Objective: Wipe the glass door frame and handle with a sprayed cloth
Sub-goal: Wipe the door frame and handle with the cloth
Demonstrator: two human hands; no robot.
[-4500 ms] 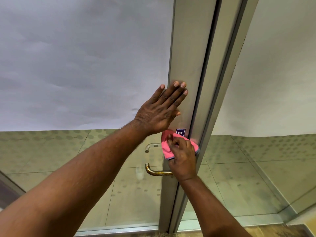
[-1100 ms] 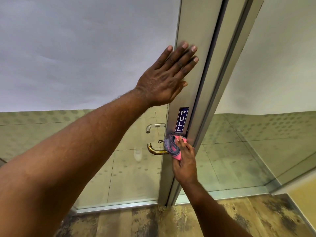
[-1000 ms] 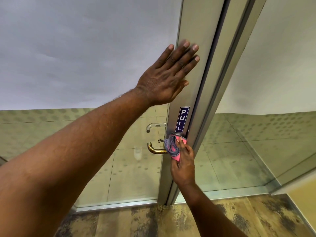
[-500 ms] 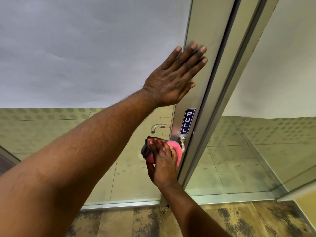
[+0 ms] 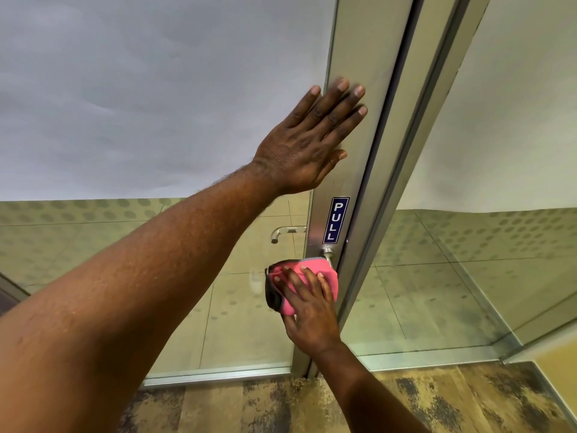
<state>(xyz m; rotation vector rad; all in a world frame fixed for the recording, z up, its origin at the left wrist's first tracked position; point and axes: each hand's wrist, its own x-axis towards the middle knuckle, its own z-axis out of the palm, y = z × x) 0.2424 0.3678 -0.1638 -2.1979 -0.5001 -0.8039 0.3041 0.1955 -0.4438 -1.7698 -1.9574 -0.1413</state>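
Note:
The grey metal door frame [image 5: 368, 57] runs upright through the middle of the head view, with a blue PULL sticker [image 5: 335, 219] on it. My left hand [image 5: 309, 142] lies flat and open against the frame above the sticker. Below the sticker my right hand [image 5: 307, 310] grips a pink cloth [image 5: 324, 271] wrapped around the near door handle. The cloth hides most of this handle; only its metal base [image 5: 327, 253] shows. A second silver handle [image 5: 285, 231] shows through the glass on the far side.
Frosted glass panels [image 5: 140, 89] fill both sides of the frame, with clear dotted glass lower down. A fixed glass panel [image 5: 468, 276] stands to the right. A worn wooden floor [image 5: 437, 398] lies below the door's bottom rail [image 5: 218, 375].
My right hand has moved the cloth from the frame beside the sticker leftward onto the handle and closed around it. My left hand has stayed pressed on the frame.

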